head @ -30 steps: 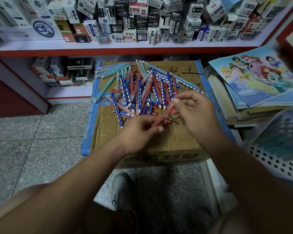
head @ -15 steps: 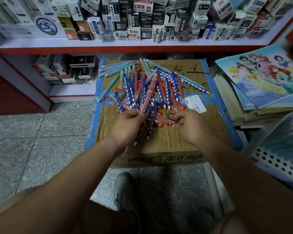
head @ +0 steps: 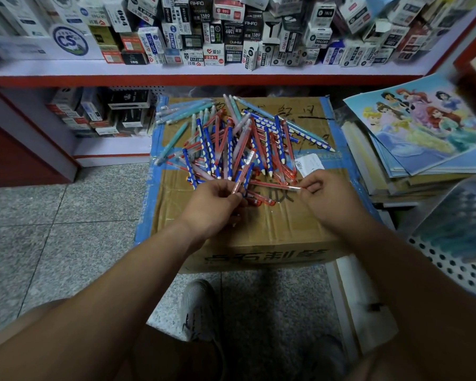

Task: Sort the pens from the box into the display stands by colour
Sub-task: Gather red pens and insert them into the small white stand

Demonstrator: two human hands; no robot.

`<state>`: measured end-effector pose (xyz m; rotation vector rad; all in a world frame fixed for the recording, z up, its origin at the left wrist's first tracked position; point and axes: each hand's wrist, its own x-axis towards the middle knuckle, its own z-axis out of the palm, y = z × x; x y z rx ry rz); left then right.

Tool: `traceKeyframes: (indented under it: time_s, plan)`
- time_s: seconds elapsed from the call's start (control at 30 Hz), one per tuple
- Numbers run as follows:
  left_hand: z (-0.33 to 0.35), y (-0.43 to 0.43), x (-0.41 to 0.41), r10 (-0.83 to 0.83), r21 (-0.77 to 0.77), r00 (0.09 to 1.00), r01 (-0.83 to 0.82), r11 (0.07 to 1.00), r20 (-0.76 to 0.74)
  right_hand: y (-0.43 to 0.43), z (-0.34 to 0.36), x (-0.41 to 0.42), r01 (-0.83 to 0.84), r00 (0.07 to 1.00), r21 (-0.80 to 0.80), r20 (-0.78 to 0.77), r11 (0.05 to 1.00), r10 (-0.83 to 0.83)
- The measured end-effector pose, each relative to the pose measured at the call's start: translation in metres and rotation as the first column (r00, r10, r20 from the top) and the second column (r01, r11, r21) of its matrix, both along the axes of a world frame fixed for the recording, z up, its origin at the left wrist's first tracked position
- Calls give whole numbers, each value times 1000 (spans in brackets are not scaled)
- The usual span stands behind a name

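Observation:
A mixed pile of pens (head: pixel 239 141), red, blue with white dots, teal and pale pink, lies on top of a closed cardboard box (head: pixel 261 224). My left hand (head: pixel 212 207) grips a small bunch of red pens (head: pixel 241 177) that stick up over the pile's near edge. My right hand (head: pixel 327 196) pinches the end of a single red pen (head: pixel 275 185) lying across the box's top, its other end near the left hand. No display stand is in view.
Shelves of small stationery boxes (head: pixel 231 34) fill the back. A stack of picture books (head: pixel 423 130) lies to the right, and a white perforated basket (head: pixel 459 243) stands at the near right. Grey tiled floor (head: pixel 52 215) spreads left; my shoe (head: pixel 198 309) is below the box.
Both hands dropped from over the pile to its near edge. The right hand let go of its earlier red pen and now pinches one lying on the box. The left hand holds more red pens.

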<state>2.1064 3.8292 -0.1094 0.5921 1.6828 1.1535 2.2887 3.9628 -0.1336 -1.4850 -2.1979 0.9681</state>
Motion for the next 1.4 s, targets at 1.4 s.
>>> traceKeyframes:
  time_s: [1.4]
  plan:
    - [-6, -2, -5, -48, 4, 970, 49, 999, 238, -21, -15, -27, -122, 980, -45, 150, 991, 128]
